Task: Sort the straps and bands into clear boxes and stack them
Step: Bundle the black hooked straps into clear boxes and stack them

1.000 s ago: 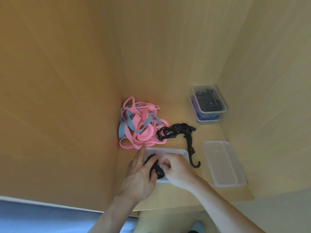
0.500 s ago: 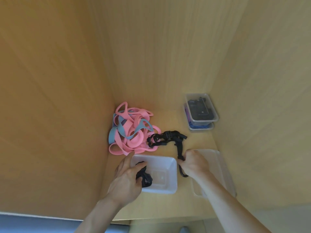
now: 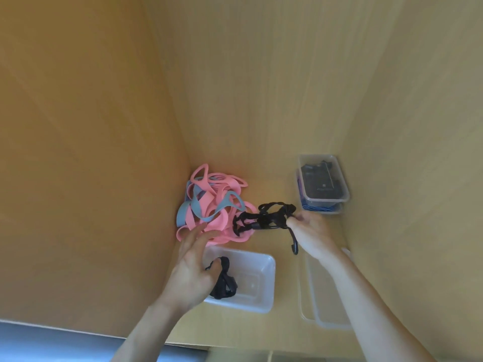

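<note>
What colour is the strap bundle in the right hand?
Black: the strap gripped by the right hand shows best in the head view.

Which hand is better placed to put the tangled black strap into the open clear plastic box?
Right: right hand grips the tangled black strap; left hand is at the clear box.

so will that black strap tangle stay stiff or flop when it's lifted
Probably floppy: the black strap lies in loose loops where the right hand pinches it. Its hook end dangles, so it may swing. It might snag the pink bands it overlaps.
</note>
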### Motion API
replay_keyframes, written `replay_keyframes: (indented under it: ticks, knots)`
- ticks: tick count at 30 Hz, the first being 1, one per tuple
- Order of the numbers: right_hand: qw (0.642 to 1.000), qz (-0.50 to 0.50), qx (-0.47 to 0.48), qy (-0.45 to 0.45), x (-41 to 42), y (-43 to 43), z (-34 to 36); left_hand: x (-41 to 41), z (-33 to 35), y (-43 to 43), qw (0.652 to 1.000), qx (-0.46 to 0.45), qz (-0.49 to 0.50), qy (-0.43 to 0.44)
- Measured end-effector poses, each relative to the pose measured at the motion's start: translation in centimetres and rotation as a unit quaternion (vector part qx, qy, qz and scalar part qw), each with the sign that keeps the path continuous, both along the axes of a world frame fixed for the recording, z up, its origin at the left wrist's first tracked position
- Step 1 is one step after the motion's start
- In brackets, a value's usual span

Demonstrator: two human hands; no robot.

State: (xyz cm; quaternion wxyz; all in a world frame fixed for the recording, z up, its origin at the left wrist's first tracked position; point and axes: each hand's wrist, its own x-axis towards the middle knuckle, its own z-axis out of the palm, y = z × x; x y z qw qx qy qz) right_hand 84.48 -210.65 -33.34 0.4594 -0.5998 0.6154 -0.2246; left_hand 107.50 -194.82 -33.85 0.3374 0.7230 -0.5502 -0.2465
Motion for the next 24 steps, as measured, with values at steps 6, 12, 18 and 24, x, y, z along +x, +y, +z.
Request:
replay_keyframes:
  ticks: [6,12,18,24]
  knots:
    - [0.994,0.026,-0.042,-0.1,-0.7,-1.3,5.2,-1.5,2.5,-3.9,0.999,-0.032,-0.015,0.037]
    - [0.987,0.032,-0.094,-0.125,-0.6,-1.5,10.5,-3.1,3.9,-8.5,0.995,-0.035,-0.033,0.091]
    - [0.974,0.059,-0.145,-0.164,-0.3,-0.1,16.4,-4.7,5.0,-12.2,0.988,0.025,-0.055,0.144]
    - [0.953,0.094,-0.193,-0.211,-0.5,0.0,20.4,-5.2,4.4,-13.9,0.978,0.027,-0.095,0.186]
